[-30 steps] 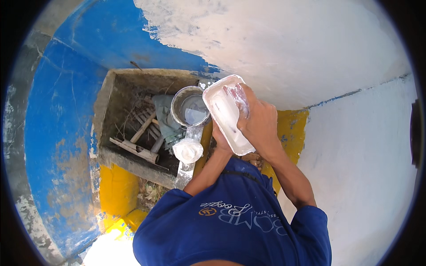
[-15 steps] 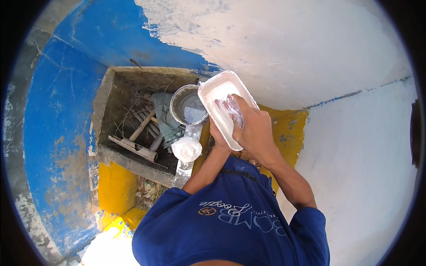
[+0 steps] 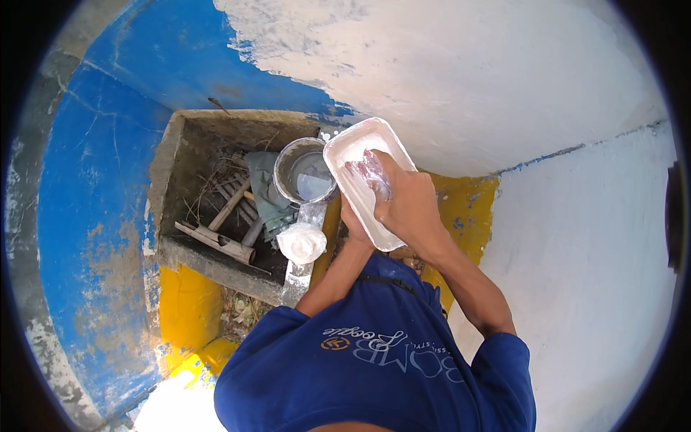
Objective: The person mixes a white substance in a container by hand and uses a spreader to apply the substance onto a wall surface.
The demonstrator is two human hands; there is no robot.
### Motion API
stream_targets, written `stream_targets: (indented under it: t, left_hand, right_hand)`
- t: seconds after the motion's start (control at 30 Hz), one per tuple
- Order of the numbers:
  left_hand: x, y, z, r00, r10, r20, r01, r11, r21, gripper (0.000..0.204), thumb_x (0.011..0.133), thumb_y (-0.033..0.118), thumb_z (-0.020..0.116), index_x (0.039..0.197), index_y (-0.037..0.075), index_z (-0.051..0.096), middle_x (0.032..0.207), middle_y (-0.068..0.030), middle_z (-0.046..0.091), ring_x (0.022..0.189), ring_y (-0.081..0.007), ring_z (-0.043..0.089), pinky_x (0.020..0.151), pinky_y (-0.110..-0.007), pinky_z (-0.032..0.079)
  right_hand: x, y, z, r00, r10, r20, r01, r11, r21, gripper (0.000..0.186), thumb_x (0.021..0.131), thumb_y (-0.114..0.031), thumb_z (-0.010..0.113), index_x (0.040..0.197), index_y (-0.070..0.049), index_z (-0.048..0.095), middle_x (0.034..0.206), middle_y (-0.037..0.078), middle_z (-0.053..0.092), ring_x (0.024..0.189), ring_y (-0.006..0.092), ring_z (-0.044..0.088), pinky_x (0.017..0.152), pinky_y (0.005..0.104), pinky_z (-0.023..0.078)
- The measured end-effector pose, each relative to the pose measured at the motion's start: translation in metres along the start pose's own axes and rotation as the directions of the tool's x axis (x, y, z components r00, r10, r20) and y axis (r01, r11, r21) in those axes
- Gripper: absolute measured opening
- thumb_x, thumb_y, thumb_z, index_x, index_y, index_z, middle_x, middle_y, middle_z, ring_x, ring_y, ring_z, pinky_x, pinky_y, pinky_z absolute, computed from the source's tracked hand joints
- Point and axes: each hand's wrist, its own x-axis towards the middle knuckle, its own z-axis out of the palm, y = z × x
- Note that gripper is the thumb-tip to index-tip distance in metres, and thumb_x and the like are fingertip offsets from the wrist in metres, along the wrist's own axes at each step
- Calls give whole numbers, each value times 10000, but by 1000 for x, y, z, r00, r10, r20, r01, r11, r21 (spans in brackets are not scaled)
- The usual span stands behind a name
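Observation:
A white rectangular plastic tub (image 3: 397,147) with rounded corners is held up in front of me, tilted. White powder or paste (image 3: 354,150) lies inside it. My left hand (image 3: 355,225) grips the tub from its left side and underneath, most of its fingers hidden. Reaching in over the right rim, my right hand (image 3: 407,205) has its fingers bunched and curled down into the tub. Those fingers are smeared with white, and whatever they may hold cannot be made out. Just left of the tub stands a round bucket (image 3: 286,189) with greyish liquid in it.
An open bag of white powder (image 3: 302,243) sits on the narrow ledge (image 3: 296,282) beside a concrete trough (image 3: 216,268). Inside the trough lie sticks, split bamboo (image 3: 219,243) and a grey-green cloth (image 3: 266,191). A partly whitened blue wall (image 3: 144,57) rises behind.
Within the tub my right hand's fingers have shifted slightly. The tub has moved a little in my left hand's grip; the bucket and bag look the same.

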Motion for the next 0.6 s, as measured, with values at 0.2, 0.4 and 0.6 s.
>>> stream_targets:
  t: [0.2,0.4,0.6]
  left_hand:
    - [-1,0,0,999,6,33,-4,999,-47,577,1036,454,335,1511,128,334,1466,-88,451,1332,-253,460,1136,-431,359]
    - [-2,-1,2,992,36,119,-40,999,31,566,1034,437,349,1515,140,331,1460,-83,459,1321,-254,471,1129,-437,369]
    - [-1,1,4,998,36,56,-37,999,13,551,1048,436,335,1516,144,325,1470,-76,445,1325,-247,464,1120,-426,380]
  right_hand:
    - [0,5,3,999,1,-35,1,999,36,557,712,-50,630,1264,-8,566,779,297,646,732,467,649,714,512,518]
    - [1,3,4,999,24,-42,-24,1000,11,555,709,-47,622,1259,2,561,788,300,650,739,470,649,713,515,515]
    - [3,3,9,999,24,-43,-22,999,26,554,716,-36,614,1266,9,556,803,306,650,752,475,645,724,519,511]
